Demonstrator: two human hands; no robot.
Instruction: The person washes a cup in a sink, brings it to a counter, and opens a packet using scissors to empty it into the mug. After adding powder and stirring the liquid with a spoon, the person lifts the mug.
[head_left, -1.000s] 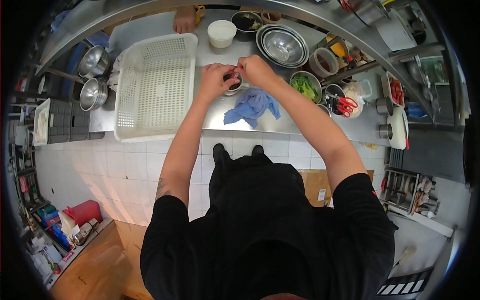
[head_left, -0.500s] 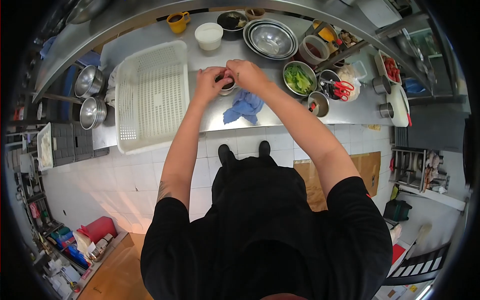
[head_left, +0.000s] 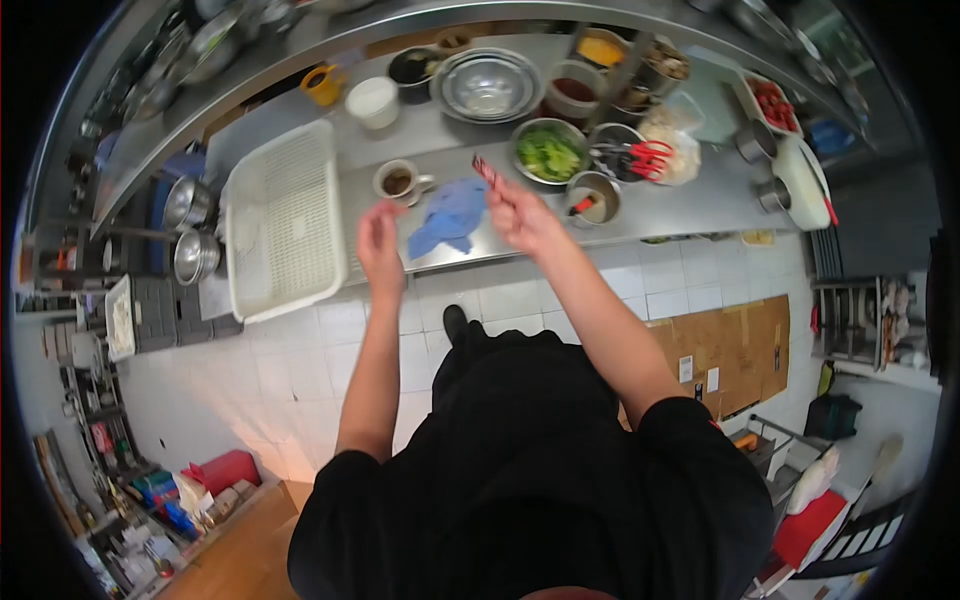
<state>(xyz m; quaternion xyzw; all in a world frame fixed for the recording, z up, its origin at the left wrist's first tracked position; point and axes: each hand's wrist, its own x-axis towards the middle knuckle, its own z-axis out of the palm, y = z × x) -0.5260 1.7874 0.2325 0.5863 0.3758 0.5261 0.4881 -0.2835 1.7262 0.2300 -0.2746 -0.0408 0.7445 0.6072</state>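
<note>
A white cup [head_left: 398, 180] of dark liquid, its handle pointing right, stands on the steel worktop [head_left: 430, 160]. Just below the cup is my left hand [head_left: 380, 245], slightly blurred, its fingers loosely bent and nothing visible in them. My right hand [head_left: 520, 218] is closed on a small red-and-white wrapper [head_left: 484, 168] that sticks up past the fingertips; whether it holds anything I cannot tell. A crumpled blue cloth [head_left: 447, 215] lies between the two hands.
A white perforated crate [head_left: 285, 225] stands at the left. Along the back are a yellow mug [head_left: 320, 86], a white tub [head_left: 373, 102] and nested steel bowls [head_left: 487, 85]. To the right are a bowl of greens [head_left: 550, 152], a steel pot [head_left: 592, 198] and red-handled scissors [head_left: 650, 158].
Both hands have come away from the cup and moved apart, the right one carrying the wrapper to the right. The cup now shows in full. The view has shifted and turned.
</note>
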